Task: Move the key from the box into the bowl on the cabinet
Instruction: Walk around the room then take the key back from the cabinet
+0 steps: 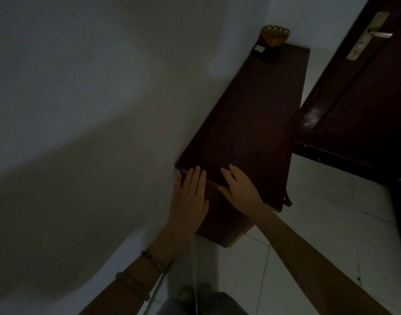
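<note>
Key: not visible, presumably inside something closed; nothing held yet.
L hand (190, 198) & R hand (239, 189) lie flat, fingers spread, empty, on cabinet (252, 123) near end at 6 o'clock. Bowl (274, 36) w/ small box (258, 49) beside it at 12. Early step, looks like; next: find & open box, pinch key.

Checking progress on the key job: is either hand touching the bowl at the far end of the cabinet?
No: both the left hand and right hand lie flat at the cabinet's near end, far from the bowl.
</note>
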Available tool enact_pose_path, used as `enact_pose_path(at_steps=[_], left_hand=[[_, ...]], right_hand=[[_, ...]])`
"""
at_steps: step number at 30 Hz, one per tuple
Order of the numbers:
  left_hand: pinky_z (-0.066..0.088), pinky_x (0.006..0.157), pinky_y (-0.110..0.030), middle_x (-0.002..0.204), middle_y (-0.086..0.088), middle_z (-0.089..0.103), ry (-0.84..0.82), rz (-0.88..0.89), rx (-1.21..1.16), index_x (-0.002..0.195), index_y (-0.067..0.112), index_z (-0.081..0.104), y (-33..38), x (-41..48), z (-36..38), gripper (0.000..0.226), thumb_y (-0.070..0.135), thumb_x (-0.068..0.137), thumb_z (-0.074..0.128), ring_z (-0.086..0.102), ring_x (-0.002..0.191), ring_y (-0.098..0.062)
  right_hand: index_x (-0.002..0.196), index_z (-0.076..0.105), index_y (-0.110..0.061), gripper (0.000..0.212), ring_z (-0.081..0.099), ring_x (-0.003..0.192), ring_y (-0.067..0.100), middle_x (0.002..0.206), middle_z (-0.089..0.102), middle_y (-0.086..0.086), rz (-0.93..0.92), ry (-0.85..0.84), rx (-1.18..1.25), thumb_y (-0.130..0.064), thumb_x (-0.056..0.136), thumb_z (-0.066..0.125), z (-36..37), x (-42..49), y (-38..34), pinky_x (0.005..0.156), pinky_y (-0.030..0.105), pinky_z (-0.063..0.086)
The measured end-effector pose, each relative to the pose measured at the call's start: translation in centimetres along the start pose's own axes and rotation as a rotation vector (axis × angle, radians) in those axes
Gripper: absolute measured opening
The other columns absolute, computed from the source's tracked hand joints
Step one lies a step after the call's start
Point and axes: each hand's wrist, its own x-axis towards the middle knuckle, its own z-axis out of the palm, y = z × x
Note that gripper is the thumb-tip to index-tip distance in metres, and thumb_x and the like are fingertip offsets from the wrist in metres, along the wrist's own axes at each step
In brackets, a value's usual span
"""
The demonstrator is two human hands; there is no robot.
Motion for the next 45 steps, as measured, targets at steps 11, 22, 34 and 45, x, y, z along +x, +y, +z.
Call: enact_pose_path(at_steps=[11,22,34,45], left_hand=[[0.014,0.113,-0.050,0.153,-0.016,0.022,-0.110,-0.031,-0.020,0.144,0.005,0.019,-1.2,-0.7,0.7,0.080,0.027,0.081,0.063,0.022,0.140,-0.030],[0.016,0.112,-0.051,0.151,-0.018,0.027,-0.083,-0.006,-0.050,0.142,0.003,0.023,-0.7,-1.5,0.3,0.075,0.020,0.081,0.063,0.026,0.138,-0.032],[0.021,0.110,-0.056,0.145,-0.022,0.037,0.040,0.177,-0.118,0.139,0.001,0.032,4.3,0.4,-0.3,0.078,0.022,0.075,0.071,0.032,0.135,-0.035],[0.032,0.105,-0.056,0.139,-0.023,0.045,0.040,0.484,-0.229,0.136,0.000,0.036,16.1,2.9,-1.6,0.073,0.026,0.077,0.071,0.044,0.127,-0.037]], right_hand=[[0.127,0.048,-0.004,0.041,0.042,0.128,0.033,0.135,0.050,0.019,-0.074,0.068,0.059,-0.007,0.088,0.056,1.0,-0.5,-0.1,0.107,0.040,0.033],[0.096,0.067,-0.002,0.016,0.066,0.083,0.030,0.090,0.072,0.017,-0.108,0.338,0.256,0.002,0.081,0.064,-1.5,-2.9,-1.1,0.074,0.038,0.054],[0.086,0.069,-0.019,0.014,0.070,0.070,0.009,0.079,0.073,-0.001,0.366,0.433,1.102,-0.005,0.081,0.067,-9.1,-9.3,0.4,0.059,0.015,0.053],[0.086,0.068,-0.006,0.011,0.069,0.071,0.010,0.081,0.071,0.007,0.574,0.655,1.129,0.003,0.079,0.066,-13.7,-17.7,8.0,0.068,0.022,0.058]])
